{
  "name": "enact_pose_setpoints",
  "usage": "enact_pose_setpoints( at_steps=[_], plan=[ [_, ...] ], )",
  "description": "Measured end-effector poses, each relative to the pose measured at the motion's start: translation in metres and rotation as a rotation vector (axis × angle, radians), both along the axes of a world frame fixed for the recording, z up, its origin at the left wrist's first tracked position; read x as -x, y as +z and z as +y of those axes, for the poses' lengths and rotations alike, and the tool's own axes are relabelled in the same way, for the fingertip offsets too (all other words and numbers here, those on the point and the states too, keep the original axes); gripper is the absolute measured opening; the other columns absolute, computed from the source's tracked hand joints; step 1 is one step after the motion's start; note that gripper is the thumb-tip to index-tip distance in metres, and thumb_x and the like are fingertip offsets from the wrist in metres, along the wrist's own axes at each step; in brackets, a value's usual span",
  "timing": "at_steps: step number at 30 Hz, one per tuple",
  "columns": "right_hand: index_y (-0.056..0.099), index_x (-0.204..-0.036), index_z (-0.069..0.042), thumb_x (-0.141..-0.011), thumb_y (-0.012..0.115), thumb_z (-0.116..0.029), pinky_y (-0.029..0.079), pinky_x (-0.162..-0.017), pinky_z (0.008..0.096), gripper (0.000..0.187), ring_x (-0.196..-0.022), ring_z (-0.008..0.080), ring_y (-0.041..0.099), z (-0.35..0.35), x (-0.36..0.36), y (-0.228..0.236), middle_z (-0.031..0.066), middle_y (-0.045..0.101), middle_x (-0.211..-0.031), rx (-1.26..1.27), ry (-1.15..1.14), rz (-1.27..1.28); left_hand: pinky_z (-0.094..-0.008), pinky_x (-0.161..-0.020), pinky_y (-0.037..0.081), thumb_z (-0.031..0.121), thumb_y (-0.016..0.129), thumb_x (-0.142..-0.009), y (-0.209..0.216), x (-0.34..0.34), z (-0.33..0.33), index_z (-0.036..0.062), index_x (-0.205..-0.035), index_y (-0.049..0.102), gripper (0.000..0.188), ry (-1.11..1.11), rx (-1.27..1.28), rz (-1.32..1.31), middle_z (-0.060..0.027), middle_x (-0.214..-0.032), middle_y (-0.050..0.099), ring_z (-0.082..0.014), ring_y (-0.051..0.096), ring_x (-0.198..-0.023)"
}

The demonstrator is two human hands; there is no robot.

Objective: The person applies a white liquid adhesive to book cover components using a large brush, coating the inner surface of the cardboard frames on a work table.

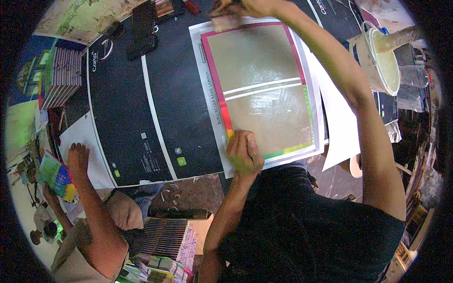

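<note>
A printed cover sheet lies on the table before me. On it are two grey-brown boards with a glossy, wet-looking surface. White lines part the boards, and red, green and yellow bands frame them. My right hand reaches to the far edge, gripping a wide brush. The bristles touch near the sheet's far left corner; the hand is partly cut off by the picture's edge. At the near left corner, my left hand rests as a fist with the thumb on top. Whatever lies under its curled fingers is hidden.
A bucket of pale paste stands at right, beside white paper. Black printed sheeting covers the table. At left is a stack of books. A co-worker's hand touches white paper; more books sit below.
</note>
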State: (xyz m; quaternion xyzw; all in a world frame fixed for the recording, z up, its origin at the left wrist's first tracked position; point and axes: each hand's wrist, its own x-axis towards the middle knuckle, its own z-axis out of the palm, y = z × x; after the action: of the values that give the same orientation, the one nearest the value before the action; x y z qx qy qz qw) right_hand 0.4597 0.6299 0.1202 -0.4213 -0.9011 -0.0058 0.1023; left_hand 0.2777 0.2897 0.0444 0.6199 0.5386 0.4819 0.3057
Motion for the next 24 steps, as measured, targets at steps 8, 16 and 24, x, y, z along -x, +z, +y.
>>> enact_pose_setpoints(
  at_steps=[8, 16, 24],
  plan=[
    [0.067, -0.094, -0.005, -0.077, 0.063, -0.012, 0.049, -0.070, 0.0387, 0.019, -0.080, 0.0288, 0.063, -0.038, 0.049, 0.039, 0.0191, 0.065, -0.086, 0.593, 0.135, 0.123, -0.0401, -0.054, 0.038, 0.020, 0.038, -0.092, 0.000, 0.004, -0.001, 0.0024, -0.068, 0.046, 0.031, 0.023, -0.010, -0.008, -0.0141, -0.064, 0.048, -0.0305, 0.050, -0.057],
    [0.066, -0.093, 0.000, -0.081, 0.061, -0.012, 0.049, -0.074, 0.0330, 0.017, -0.083, 0.0157, 0.061, -0.058, 0.048, 0.054, 0.0090, 0.068, -0.085, 0.534, 0.306, 0.574, -0.0444, -0.057, 0.040, 0.021, 0.042, -0.091, -0.005, 0.010, -0.004, 0.0022, -0.074, 0.051, 0.027, 0.037, 0.019, 0.017, -0.0156, -0.068, 0.050, -0.0344, 0.052, -0.062],
    [0.062, -0.111, -0.001, -0.084, 0.064, -0.012, 0.045, -0.091, 0.0336, 0.029, -0.099, 0.0197, 0.060, -0.054, -0.061, -0.008, 0.0101, 0.066, -0.104, 0.135, -0.228, 0.546, -0.0454, -0.057, 0.040, 0.025, 0.039, -0.094, -0.003, 0.007, -0.005, -0.0006, -0.077, 0.053, 0.033, 0.043, 0.043, -0.022, -0.0188, -0.069, 0.052, -0.0379, 0.052, -0.062]
  ],
)
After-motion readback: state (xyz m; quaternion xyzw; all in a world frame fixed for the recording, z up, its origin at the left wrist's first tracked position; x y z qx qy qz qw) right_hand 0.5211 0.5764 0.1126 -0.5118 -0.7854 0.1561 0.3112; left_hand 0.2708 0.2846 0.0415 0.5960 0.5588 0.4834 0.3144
